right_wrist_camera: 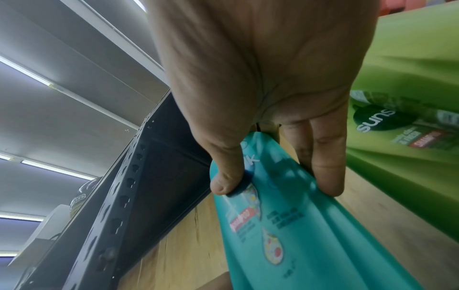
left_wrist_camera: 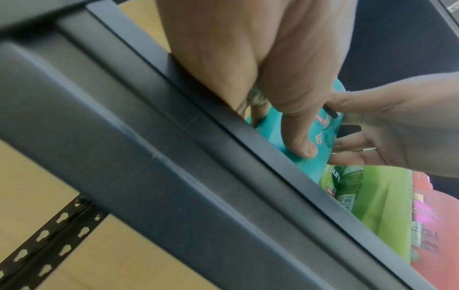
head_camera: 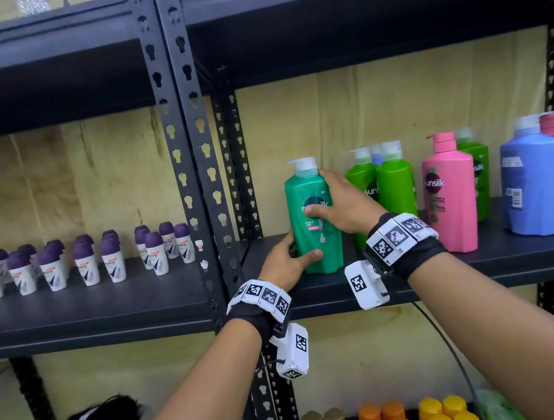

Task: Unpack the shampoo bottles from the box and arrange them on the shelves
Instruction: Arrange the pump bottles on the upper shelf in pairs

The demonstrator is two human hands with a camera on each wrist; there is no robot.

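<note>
The teal bottle (head_camera: 315, 220) stands upright on the black shelf (head_camera: 494, 257), at the left end of its row and close to the slotted upright (head_camera: 194, 156). Your right hand (head_camera: 342, 204) wraps it high up, thumb on the label and fingers round the far side. Your left hand (head_camera: 285, 259) clasps its base, thumb across the front. Just to its right stand two green bottles (head_camera: 394, 186), then a pink bottle (head_camera: 450, 198) and a blue bottle (head_camera: 531, 184). On the left bay sit small purple-capped roll-ons (head_camera: 85, 260).
</note>
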